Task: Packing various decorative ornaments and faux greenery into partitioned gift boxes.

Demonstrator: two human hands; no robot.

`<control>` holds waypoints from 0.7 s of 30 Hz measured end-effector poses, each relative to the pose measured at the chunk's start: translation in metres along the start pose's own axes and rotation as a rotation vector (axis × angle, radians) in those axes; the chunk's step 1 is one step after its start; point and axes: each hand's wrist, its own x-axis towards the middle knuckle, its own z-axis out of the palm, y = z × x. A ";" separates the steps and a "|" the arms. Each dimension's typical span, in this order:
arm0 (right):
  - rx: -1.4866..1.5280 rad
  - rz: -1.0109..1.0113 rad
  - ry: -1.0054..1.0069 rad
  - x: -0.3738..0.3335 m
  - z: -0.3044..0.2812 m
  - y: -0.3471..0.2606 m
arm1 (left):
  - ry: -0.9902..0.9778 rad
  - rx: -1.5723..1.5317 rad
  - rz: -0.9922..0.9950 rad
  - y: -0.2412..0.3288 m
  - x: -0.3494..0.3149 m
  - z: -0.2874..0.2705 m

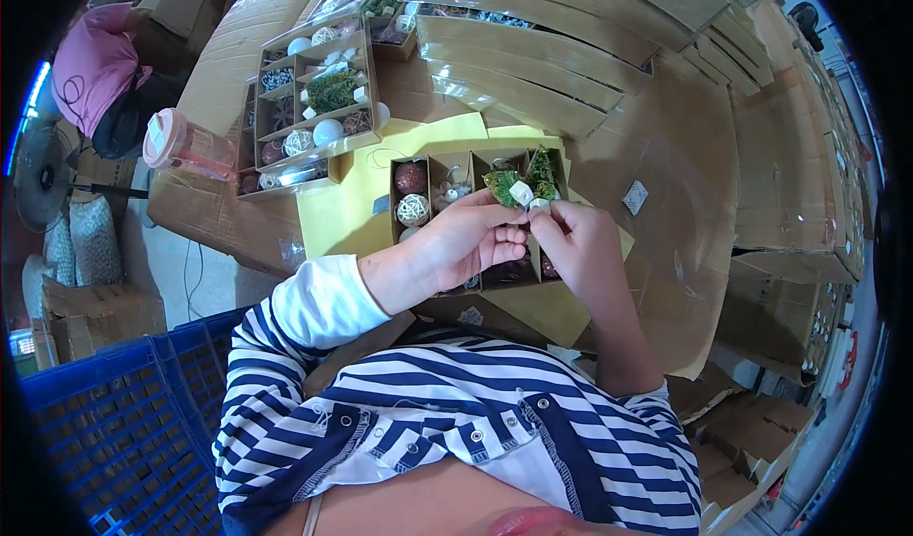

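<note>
My left hand (480, 232) and my right hand (573, 234) meet above a divided cardboard box (439, 167). Pinched in the left fingers is a small green sprig (500, 184) with a white end. Between my right thumb and finger is a second one, a pointed green mini tree (542, 173), its pale base at my fingertips. In the box's left compartment lie a dark red glitter ball (411, 177) and a white woven ball (413, 211). Small pale ornaments (451, 192) fill the compartment beside them. My hands hide much of the box's near half.
Yellow paper (342, 203) lies under the box on a cardboard-covered table. Filled ornament boxes (314, 98) are stacked at the far left, near a pink-lidded cup (190, 146). Flat cartons (533, 51) line the back. A blue crate (124, 422) stands at left; a person in pink (95, 70) is beyond.
</note>
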 end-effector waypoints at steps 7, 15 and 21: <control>-0.087 -0.055 -0.044 0.021 -0.001 0.009 | -0.068 -0.100 -0.058 -0.001 0.009 -0.014; -0.272 -0.075 -0.200 0.027 -0.008 0.010 | -0.143 1.173 -0.027 0.035 -0.037 -0.002; -0.524 -0.110 -0.244 0.027 0.006 0.009 | 0.234 1.771 0.747 0.030 -0.032 -0.007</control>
